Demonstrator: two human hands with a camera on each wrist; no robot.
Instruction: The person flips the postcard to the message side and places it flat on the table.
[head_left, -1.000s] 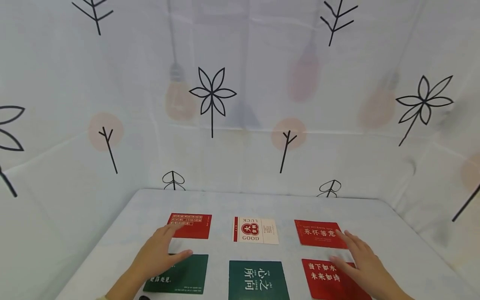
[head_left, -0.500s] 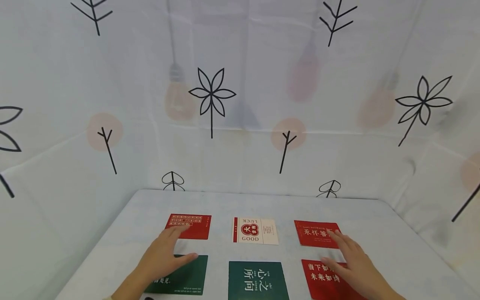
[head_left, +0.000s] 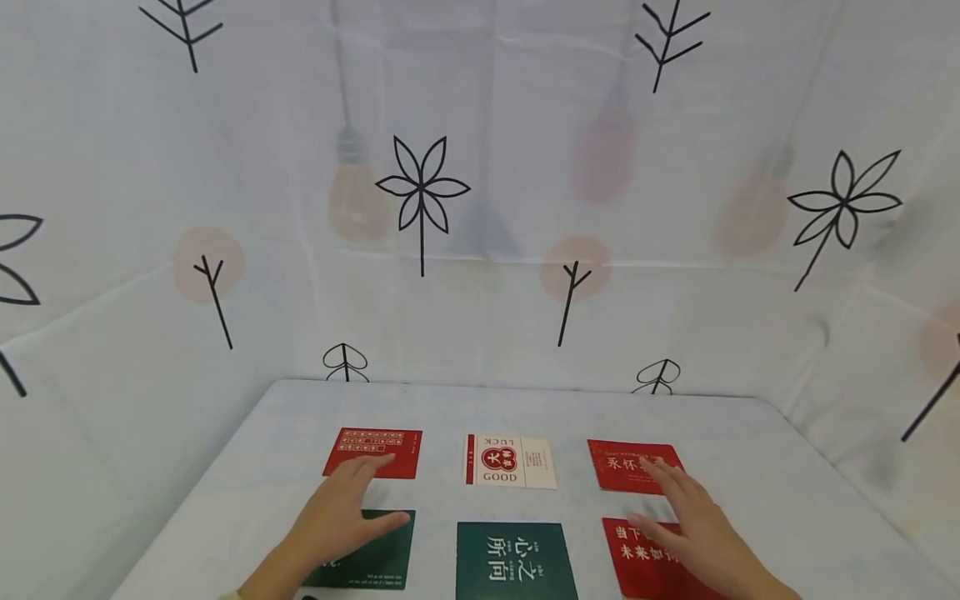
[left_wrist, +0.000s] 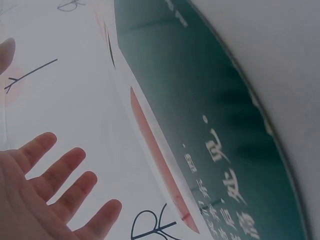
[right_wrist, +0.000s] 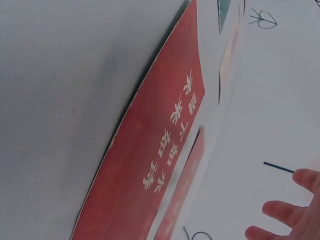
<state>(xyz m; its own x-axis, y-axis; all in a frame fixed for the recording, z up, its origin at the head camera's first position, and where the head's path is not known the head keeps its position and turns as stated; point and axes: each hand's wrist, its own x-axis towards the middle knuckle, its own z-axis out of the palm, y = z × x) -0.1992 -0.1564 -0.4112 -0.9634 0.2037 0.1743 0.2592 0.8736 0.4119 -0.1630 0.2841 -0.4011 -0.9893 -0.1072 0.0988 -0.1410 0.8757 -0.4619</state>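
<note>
Left hand [head_left: 330, 518] and right hand [head_left: 697, 529] shifted inward over left green card [head_left: 378, 560] and near-right red card [head_left: 636, 570]. Both spread wide, holding nothing. Likely positioning; any pick calls for lowering, then pinching an edge.

Head view faces forward and down; nearer, seemingly tilted wrist views share cards [left_wrist: 195, 80].

You hold your left hand [head_left: 337, 510] above the worktop [head_left: 437, 546] toward its left edge and your right hand [head_left: 693, 529] toward its right edge, forearms [head_left: 272, 573] slanting inward, fingers [left_wrist: 62, 170] of both loosely extended and parted, reaching toward the far edge, with thumbs [head_left: 387, 524] spread inward, facing each other.
</note>
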